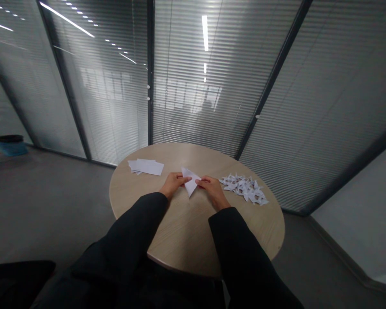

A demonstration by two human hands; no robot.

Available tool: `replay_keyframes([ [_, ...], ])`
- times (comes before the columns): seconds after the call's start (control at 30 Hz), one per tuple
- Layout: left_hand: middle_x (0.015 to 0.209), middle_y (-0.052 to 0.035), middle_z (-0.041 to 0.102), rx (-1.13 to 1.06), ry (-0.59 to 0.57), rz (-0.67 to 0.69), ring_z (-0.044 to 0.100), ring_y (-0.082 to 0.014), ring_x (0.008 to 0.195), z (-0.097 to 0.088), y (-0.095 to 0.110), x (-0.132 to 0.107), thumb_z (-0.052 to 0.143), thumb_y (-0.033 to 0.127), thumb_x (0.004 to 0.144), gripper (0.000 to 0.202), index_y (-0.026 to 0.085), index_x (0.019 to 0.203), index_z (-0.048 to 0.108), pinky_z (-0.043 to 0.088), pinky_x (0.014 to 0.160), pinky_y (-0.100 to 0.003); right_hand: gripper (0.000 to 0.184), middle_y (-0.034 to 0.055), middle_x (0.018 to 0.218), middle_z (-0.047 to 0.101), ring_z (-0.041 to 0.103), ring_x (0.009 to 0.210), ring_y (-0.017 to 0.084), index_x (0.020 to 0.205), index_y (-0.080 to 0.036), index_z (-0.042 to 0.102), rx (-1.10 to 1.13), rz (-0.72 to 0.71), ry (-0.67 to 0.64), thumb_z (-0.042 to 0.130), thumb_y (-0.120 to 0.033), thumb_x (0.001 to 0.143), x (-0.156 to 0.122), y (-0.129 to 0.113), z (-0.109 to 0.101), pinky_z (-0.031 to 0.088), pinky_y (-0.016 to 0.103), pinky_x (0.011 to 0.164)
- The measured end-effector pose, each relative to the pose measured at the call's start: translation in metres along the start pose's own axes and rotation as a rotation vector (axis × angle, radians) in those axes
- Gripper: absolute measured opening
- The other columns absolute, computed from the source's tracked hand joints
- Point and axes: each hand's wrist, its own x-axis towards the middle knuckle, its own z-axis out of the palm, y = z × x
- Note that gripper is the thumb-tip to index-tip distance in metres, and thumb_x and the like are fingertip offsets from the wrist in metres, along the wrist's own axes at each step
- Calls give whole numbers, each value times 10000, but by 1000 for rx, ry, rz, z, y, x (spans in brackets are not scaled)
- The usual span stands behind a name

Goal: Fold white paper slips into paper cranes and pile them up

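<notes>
Between my two hands is a folded piece of white paper (191, 184), roughly a triangle with one point toward me. My left hand (173, 183) pinches its left side, thumb on top and fingers behind. On the right edge, my right hand (213, 189) grips it the same way. The fingers under the paper are partly hidden. To the left lie several flat white paper sheets (149, 166), loosely overlapping. A pile of small folded white paper pieces with pointed tips (244, 188) spreads to the right of my right hand.
All of this is on a round light-wood table (186, 244). Behind it stands a glass partition with blinds (193, 120) and dark frames. A blue bin (13, 148) with a dark liner is on the floor at far left. A white wall (366, 227) is at right.
</notes>
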Motion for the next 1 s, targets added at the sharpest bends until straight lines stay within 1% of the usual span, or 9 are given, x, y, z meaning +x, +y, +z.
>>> replay_keyframes([
  [0.07, 743, -87, 713, -28, -7, -12, 620, -152, 637, 0, -3, -1, 849, 425, 519, 430, 94, 770, 736, 492, 639, -267, 338, 35, 626, 700, 641, 609, 199, 649, -177, 693, -2, 14, -7, 814, -457, 502, 0, 1, 0, 469, 301, 597],
  [0.13, 763, -97, 716, -45, -41, -54, 622, -145, 637, 0, -5, -2, 844, 450, 526, 456, 90, 783, 734, 492, 649, -265, 333, 36, 626, 702, 641, 599, 197, 664, -174, 699, 16, 10, 26, 812, -448, 511, 1, 2, 1, 469, 304, 597],
  [0.23, 726, -93, 709, -51, -103, -108, 612, -131, 602, 2, -6, -4, 837, 487, 522, 477, 83, 750, 728, 490, 642, -258, 312, 37, 627, 701, 643, 597, 192, 669, -174, 704, 44, -17, 73, 809, -430, 524, 2, 5, 2, 476, 307, 610],
  [0.33, 664, -82, 693, -41, -106, -116, 590, -120, 548, 2, -4, -4, 839, 519, 498, 497, 81, 696, 716, 481, 603, -251, 291, 31, 609, 691, 632, 586, 185, 659, -172, 701, 49, -38, 87, 805, -413, 532, 3, 6, 2, 475, 302, 608],
  [0.4, 653, -82, 692, -41, -100, -125, 593, -123, 543, 2, -3, -4, 845, 525, 485, 507, 80, 688, 711, 482, 595, -251, 278, 26, 601, 684, 623, 583, 178, 663, -169, 702, 36, -48, 89, 800, -399, 541, 4, 6, 2, 470, 295, 608],
  [0.5, 697, -93, 709, -87, -132, -161, 636, -148, 607, 2, -3, -5, 849, 516, 503, 518, 79, 745, 715, 505, 651, -268, 274, 19, 598, 677, 615, 581, 169, 666, -165, 702, 15, -62, 104, 800, -391, 545, 4, 6, 1, 461, 286, 607],
  [0.63, 738, -122, 721, -140, -233, -239, 667, -167, 669, 1, -7, -7, 828, 510, 568, 512, 63, 790, 716, 524, 741, -304, 314, 22, 620, 685, 624, 599, 178, 666, -170, 689, 48, -59, 148, 814, -419, 521, 5, 6, -1, 465, 291, 609],
  [0.83, 739, -129, 727, -118, -244, -245, 675, -158, 647, -1, -9, -5, 798, 457, 656, 431, 54, 787, 716, 541, 734, -303, 325, 21, 609, 679, 625, 599, 182, 661, -171, 692, 44, -72, 166, 819, -434, 519, 7, 8, -2, 465, 294, 606],
  [1.0, 790, -140, 734, -98, -307, -293, 703, -182, 714, 0, -8, -5, 815, 391, 658, 385, 47, 797, 713, 556, 748, -300, 338, 19, 588, 668, 614, 590, 177, 630, -169, 682, 38, -102, 212, 820, -456, 518, 9, 9, -4, 453, 289, 598],
])
